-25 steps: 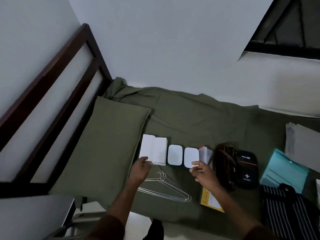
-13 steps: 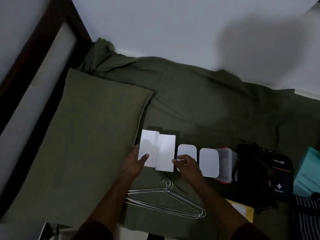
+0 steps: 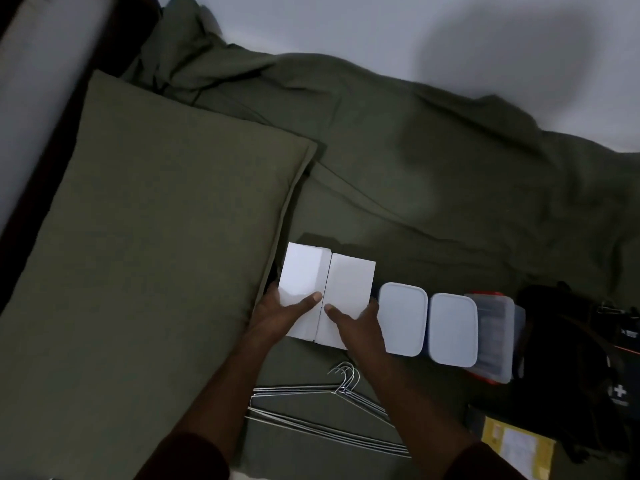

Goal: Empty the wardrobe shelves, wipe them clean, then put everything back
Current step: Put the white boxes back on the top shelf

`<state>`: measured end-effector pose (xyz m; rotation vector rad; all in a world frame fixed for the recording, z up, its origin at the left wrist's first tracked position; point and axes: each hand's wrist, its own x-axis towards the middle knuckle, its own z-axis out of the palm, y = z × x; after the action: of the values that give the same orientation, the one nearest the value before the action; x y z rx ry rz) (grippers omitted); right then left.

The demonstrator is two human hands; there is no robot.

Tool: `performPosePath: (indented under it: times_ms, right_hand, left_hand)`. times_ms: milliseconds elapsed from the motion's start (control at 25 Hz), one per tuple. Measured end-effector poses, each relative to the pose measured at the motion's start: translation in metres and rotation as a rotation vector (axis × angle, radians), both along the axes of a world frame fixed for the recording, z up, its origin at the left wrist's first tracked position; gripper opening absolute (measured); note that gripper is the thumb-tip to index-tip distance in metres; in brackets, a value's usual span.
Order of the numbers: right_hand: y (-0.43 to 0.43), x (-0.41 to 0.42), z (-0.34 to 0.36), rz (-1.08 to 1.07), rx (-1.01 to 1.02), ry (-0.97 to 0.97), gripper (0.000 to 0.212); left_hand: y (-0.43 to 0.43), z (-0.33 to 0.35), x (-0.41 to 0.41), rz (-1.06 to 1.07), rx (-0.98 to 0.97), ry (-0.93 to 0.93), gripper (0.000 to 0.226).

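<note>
Hands (image 3: 322, 317) grip white boxes (image 3: 327, 292) beside lidded containers (image 3: 427, 325).

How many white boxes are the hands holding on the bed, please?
2: the left white box lies beside the pillow, gripped by the left hand; the right white box touches it, gripped by the right hand.

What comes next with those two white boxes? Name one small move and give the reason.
Probably lift both boxes together. The left hand grips the left box and the right hand grips the right box; the boxes sit flush on the bed sheet, a thumb on top of each.
</note>
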<state>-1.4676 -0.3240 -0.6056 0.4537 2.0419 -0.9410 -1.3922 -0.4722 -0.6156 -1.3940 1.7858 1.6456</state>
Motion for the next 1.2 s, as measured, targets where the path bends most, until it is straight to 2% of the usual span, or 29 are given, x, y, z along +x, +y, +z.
performPosePath:
  times_ms: [120,160,280,400,560,640,720,800,920,1080,1200]
  right_hand:
    - [0.007,-0.008,-0.01,0.046,0.047,-0.028,0.137]
    - [0.011,-0.009,-0.011,0.057,0.055,-0.062,0.139]
    - [0.022,-0.003,-0.01,0.043,-0.018,-0.117,0.115]
    - [0.033,0.003,-0.003,-0.072,-0.193,-0.184,0.124]
    - [0.053,0.008,0.021,-0.063,-0.308,-0.259,0.114]
    - [0.063,0.012,0.035,-0.057,-0.33,-0.246,0.111]
    - [0.069,0.013,0.042,-0.041,-0.367,-0.244,0.108]
    - [0.072,0.014,0.046,-0.007,-0.408,-0.244,0.099]
    - [0.08,0.017,0.037,0.008,-0.37,-0.225,0.085]
    - [0.098,0.032,0.02,-0.052,-0.304,-0.199,0.101]
    - [0.107,0.042,0.018,-0.079,-0.358,-0.186,0.087]
  left_hand:
    - [0.0,-0.003,0.0,0.069,0.049,0.029,0.096]
    - [-0.001,-0.003,0.001,0.085,0.072,0.031,0.091]
    - [-0.007,0.008,0.006,0.088,0.186,0.037,0.06]
    - [-0.004,0.022,0.015,0.063,0.339,0.058,0.069]
    - [0.017,0.04,0.026,0.098,0.289,0.08,0.073]
    - [0.028,0.051,0.03,0.077,0.31,0.081,0.065]
    - [0.035,0.061,0.032,0.073,0.327,0.079,0.046]
    - [0.042,0.062,0.034,0.085,0.285,0.069,0.044]
    - [0.048,0.045,0.042,0.133,0.151,0.023,0.065]
    - [0.054,0.037,0.063,0.255,-0.051,0.032,0.066]
    - [0.053,0.046,0.071,0.338,-0.248,-0.007,0.071]
